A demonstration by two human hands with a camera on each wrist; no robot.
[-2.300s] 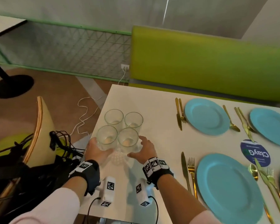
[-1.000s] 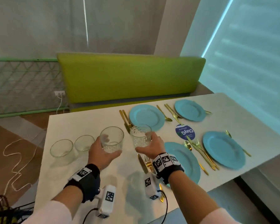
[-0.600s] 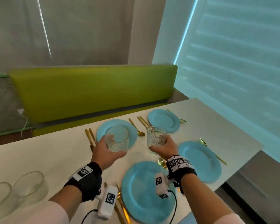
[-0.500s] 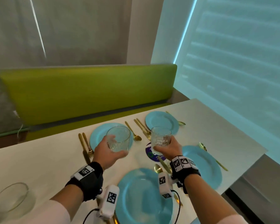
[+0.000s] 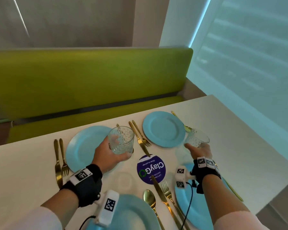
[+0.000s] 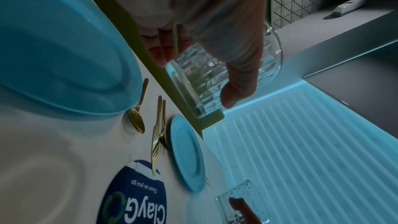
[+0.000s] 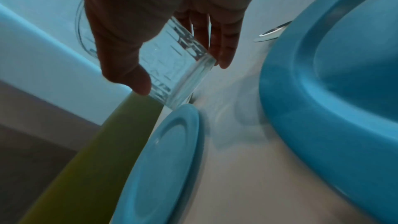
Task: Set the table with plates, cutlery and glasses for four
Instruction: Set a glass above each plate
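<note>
My left hand (image 5: 110,155) grips a clear cut-pattern glass (image 5: 120,140) above the right edge of the far left blue plate (image 5: 83,150). In the left wrist view my thumb and fingers wrap that same glass (image 6: 217,81). My right hand (image 5: 199,151) holds a second glass (image 5: 196,138), tilted, just right of the far right blue plate (image 5: 163,129). The right wrist view shows this glass (image 7: 176,72) in the air above the table. Two nearer blue plates (image 5: 131,213) (image 5: 194,205) lie by the front edge. Gold cutlery (image 5: 140,136) flanks the plates.
A round blue ClayGo sticker (image 5: 150,169) sits mid-table. A gold spoon (image 5: 150,199), knife and fork lie between the near plates. A green bench (image 5: 90,83) runs along the table's far side. The table edge (image 5: 256,213) drops off at the right.
Both hands carried their glasses from the left end of the table over to the place settings. The right hand has since swung right, past the far right plate, and its glass now tilts.
</note>
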